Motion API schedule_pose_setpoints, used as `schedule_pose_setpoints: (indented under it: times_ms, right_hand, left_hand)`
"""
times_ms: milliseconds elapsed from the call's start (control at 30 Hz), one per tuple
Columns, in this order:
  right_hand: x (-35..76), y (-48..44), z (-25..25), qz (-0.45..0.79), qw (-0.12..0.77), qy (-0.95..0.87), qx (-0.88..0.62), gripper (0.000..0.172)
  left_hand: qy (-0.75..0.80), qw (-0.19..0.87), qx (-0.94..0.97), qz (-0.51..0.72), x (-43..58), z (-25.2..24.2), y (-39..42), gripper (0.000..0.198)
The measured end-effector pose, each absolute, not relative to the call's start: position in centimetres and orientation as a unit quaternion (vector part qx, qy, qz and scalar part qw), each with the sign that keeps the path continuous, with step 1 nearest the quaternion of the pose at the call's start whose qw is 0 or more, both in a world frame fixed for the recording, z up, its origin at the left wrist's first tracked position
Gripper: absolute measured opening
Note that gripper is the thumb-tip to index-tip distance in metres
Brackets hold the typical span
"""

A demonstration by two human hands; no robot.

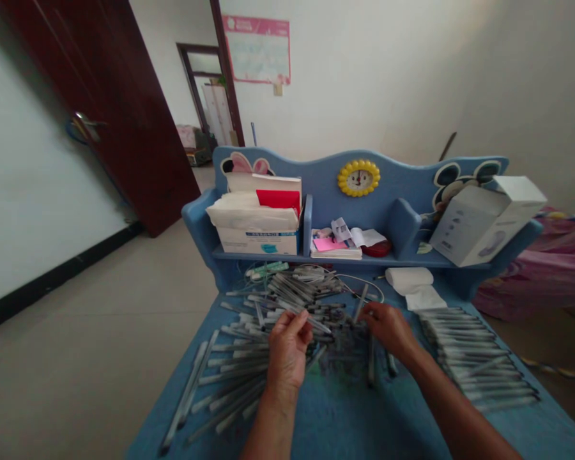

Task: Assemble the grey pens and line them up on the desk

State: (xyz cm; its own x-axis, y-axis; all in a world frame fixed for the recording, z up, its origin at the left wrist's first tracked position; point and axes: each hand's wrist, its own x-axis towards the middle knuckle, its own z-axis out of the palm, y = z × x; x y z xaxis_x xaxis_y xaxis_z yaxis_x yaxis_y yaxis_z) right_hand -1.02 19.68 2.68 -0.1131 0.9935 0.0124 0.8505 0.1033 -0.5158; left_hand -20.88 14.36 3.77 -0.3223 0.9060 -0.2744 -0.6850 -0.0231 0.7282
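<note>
My left hand, over the middle of the desk, pinches a clear pen barrel between thumb and fingers; the barrel slants down to the right. To its right, my right hand is closed at the fingertips around a slim greyish pen that tilts upward. The fingertips are small and slightly blurred. Under and beyond my left hand lies a loose heap of clear pens, and more pens fan out on the left. Dark-ended pens lie just below my right hand.
A neat row of pens lies on the right of the blue desk. Behind stand a toilet roll, a mask box, a white carton and a yellow flower clock. A white cable curves behind the pens.
</note>
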Motion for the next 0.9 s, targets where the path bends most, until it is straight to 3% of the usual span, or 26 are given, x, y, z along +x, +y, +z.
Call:
schedule_pose_setpoints:
  times_ms: [133, 400, 633, 767, 900]
  right_hand:
    - [-0.1, 23.6, 2.7, 0.069, 0.048, -0.695, -0.714, 0.028]
    - [1.1, 27.2, 1.7, 0.083, 0.013, -0.726, -0.682, 0.020]
    - [2.4, 22.8, 2.8, 0.127, 0.107, -0.749, -0.641, 0.023]
    - [1.7, 17.8, 2.6, 0.303, 0.268, -0.724, -0.559, 0.025]
    - [-0.2, 13.5, 2.8, 0.427, 0.332, -0.661, -0.519, 0.016]
  left_hand:
    - [0.403, 0.576, 0.143, 0.696, -20.9, 3.8, 14.3, 0.028]
    - [0.408, 0.576, 0.197, 0.681, -20.5, 3.8, 14.1, 0.024]
    - [0.396, 0.584, 0.214, 0.675, -20.0, 4.2, 13.7, 0.025]
    - [0.383, 0.594, 0.227, 0.670, -19.4, 4.5, 13.4, 0.025]
    - [0.373, 0.607, 0.252, 0.656, -18.6, 4.8, 13.0, 0.025]
